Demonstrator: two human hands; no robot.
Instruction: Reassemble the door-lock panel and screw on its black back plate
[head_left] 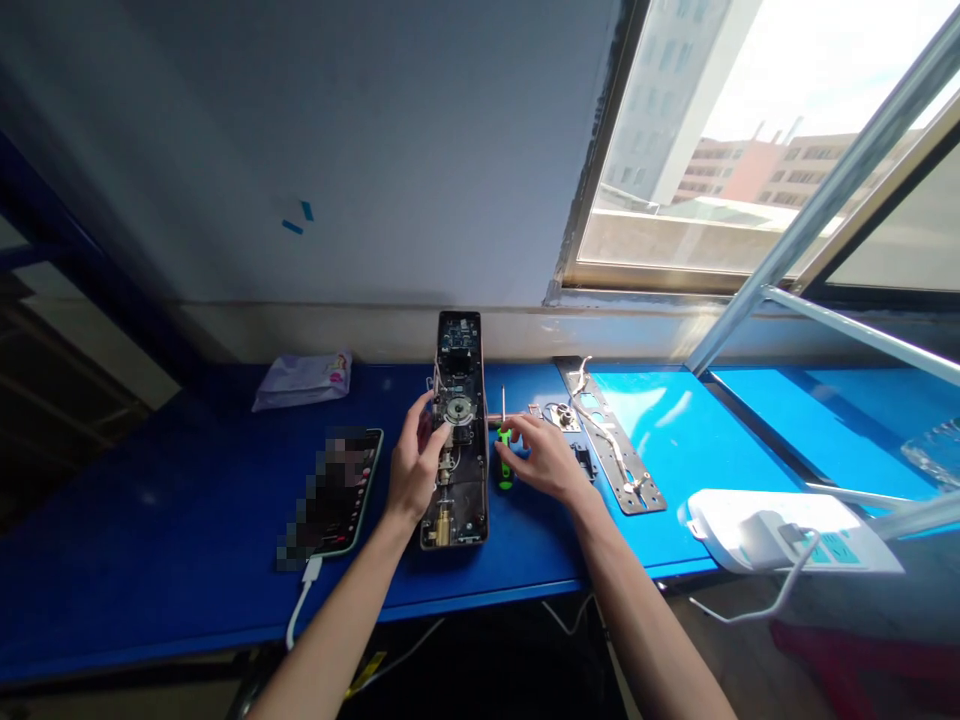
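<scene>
An opened electronic door lock housing (471,500) lies lengthwise in front of me, with its circuit board, round disc, wires and brass-coloured cylinder exposed. My left hand (415,455) is closed on the housing's left edge, its thumb over the inner parts near the disc. To the right of the housing is a screwdriver (505,476) with a green handle, its shaft pointing away from me. Over that handle, my right hand (541,455) has its thumb and bent index finger apart; whether they touch the handle is unclear. A copper-coloured bar (493,418) juts out from the housing's right side.
A dark perforated plate (611,440) with a pale cable lies to the right, beside a small metal part (564,416) and a black part (584,460). A phone (346,500), a packet (304,380) and a white power strip (795,530) rest on the blue table (187,490).
</scene>
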